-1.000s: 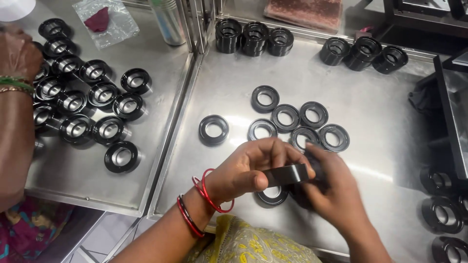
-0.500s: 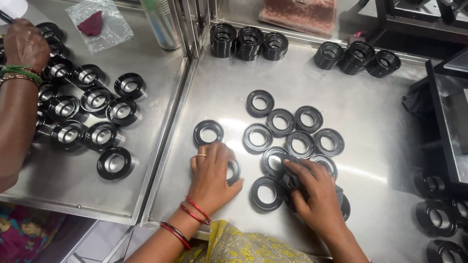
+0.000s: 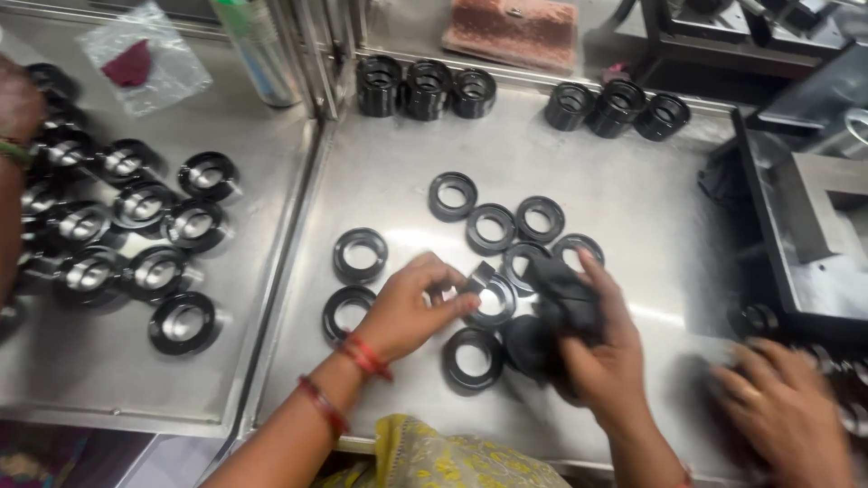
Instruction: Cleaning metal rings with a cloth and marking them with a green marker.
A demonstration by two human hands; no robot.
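From the head camera I look down on a steel worktop (image 3: 633,226) scattered with flat black rings. My left hand (image 3: 407,307) sits near the middle of that scatter, fingers curled narrow and pinching the edge of one black ring (image 3: 488,303) that lies flat on the metal; red bangles (image 3: 362,357) circle the wrist. My right hand (image 3: 606,352) is just beside it to the right, closed around a dark cloth (image 3: 561,303) that it presses down over another ring; the ring under it is mostly hidden. More loose rings (image 3: 506,226) lie just beyond both hands, and one more (image 3: 360,255) sits apart to the left. Along the far edge stand two trios of taller black cylinders (image 3: 425,89). A second tray (image 3: 136,380) on the left carries shiny-centred rings (image 3: 183,321), with another person's arm (image 3: 14,181) at its edge. A blurred hand of someone else (image 3: 787,407) reaches in at lower right.
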